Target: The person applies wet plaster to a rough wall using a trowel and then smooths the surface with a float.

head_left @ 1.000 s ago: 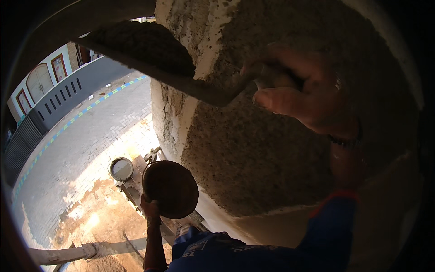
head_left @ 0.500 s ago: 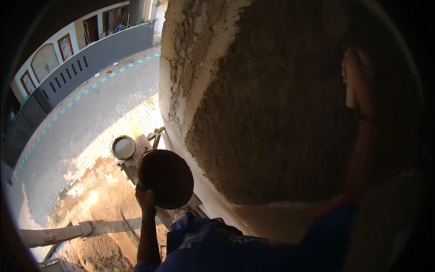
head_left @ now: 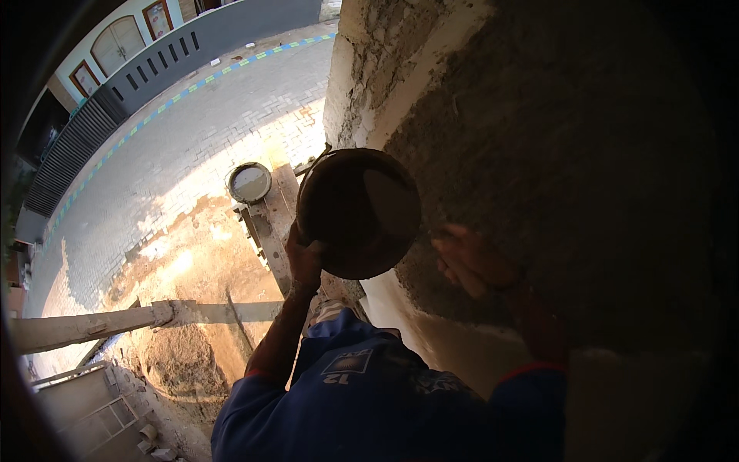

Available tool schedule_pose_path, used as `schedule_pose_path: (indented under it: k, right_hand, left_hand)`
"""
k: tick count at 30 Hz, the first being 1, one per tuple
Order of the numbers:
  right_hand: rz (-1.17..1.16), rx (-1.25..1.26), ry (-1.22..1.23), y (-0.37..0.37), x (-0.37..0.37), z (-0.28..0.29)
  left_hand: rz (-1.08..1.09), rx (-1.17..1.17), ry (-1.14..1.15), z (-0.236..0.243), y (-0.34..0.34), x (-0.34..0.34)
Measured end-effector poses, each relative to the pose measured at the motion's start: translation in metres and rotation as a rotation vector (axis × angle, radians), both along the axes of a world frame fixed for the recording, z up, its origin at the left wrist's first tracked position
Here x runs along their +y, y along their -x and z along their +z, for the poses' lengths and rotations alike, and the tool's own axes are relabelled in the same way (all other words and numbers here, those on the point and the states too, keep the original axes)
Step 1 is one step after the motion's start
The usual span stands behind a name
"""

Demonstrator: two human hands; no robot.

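My left hand grips the near left side of a round dark bucket, tilted so its mouth faces me. A greyish wet-looking patch shows inside it, but the contents are too dim to make out. Just right of the bucket, my right hand is closed around the pale handle of a trowel; its blade is lost in the shade. Close behind that hand rises a rough dark wall with a lighter plaster strip along its left edge.
A second bucket with grey contents stands by wooden planks below. A pole crosses at lower left, above a heap of sand. Farther off lie a paved street and a grey boundary wall.
My right hand has come down and left from high on the wall to beside the bucket. My left hand has raised the bucket up and to the right; the whole view has shifted.
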State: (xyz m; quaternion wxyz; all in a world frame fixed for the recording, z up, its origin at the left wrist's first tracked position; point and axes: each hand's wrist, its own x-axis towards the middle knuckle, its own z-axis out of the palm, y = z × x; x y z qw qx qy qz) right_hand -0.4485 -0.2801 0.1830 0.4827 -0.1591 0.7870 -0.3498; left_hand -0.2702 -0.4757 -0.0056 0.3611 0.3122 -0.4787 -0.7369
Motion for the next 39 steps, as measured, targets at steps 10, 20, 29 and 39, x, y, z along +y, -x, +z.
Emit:
schedule_pose_path:
  k: [10,20,29,39]
  right_hand:
    - [-0.291,-0.148,0.429,-0.029,-0.033,-0.089]
    - [0.835,1.371,0.354,0.016,0.001,-0.085]
    - [0.784,1.044,-0.123,0.038,0.039,-0.053]
    - [0.701,1.033,0.11,0.028,0.049,-0.077]
  left_hand:
    - [0.05,0.031,0.184,0.045,0.036,0.03]
    - [-0.307,-0.044,0.337,0.072,0.044,-0.012]
    - [-0.322,0.027,0.425,0.05,0.062,0.006]
    - [-0.334,0.009,0.314,0.046,0.065,0.013]
